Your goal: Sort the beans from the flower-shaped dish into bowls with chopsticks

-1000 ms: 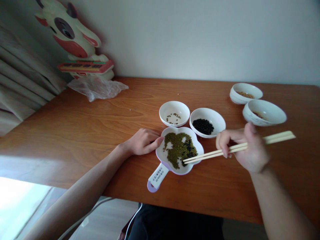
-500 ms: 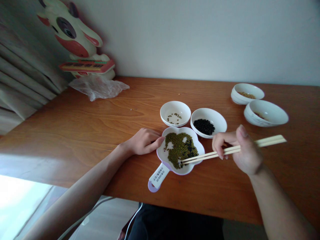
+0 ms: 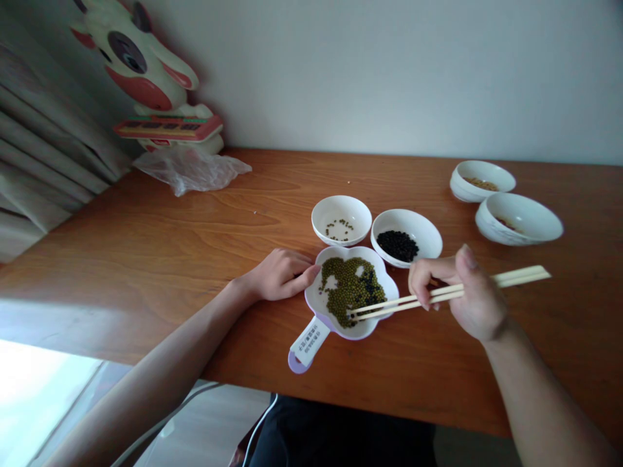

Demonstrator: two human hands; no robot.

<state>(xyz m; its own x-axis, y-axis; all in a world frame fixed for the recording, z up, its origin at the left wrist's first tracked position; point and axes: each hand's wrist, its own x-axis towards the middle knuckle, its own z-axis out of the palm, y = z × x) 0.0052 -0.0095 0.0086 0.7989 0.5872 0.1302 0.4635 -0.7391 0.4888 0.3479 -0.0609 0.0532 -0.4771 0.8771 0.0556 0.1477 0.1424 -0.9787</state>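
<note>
My right hand point(image 3: 462, 295) is closed around a pair of wooden chopsticks point(image 3: 506, 277). Their tips are among green beans point(image 3: 348, 288) at the lower part of a flower-shaped dish point(image 3: 392, 285) with a short lilac handle and a paper label. Some black beans point(image 3: 374, 287) lie mixed in at the dish's right side. My left hand point(image 3: 287, 275) grips the dish's left rim, thumb on the edge and the other fingers partly hidden. Just behind the dish stand a white bowl with a few green beans point(image 3: 341, 220) and a white bowl with many black beans point(image 3: 426, 237).
Two more white bowls stand at the right: the farther bowl point(image 3: 460, 185) holds yellowish bits, the nearer bowl point(image 3: 540, 224) reddish-brown bits. At the back left, a crumpled plastic bag point(image 3: 195, 172) lies before a cow-shaped toy keyboard point(image 3: 170, 126). A cable point(image 3: 260, 425) hangs below the table edge.
The chopstick tips have shifted slightly left within the green beans, and my right hand has moved a little left with them. My left hand and the dish stay put.
</note>
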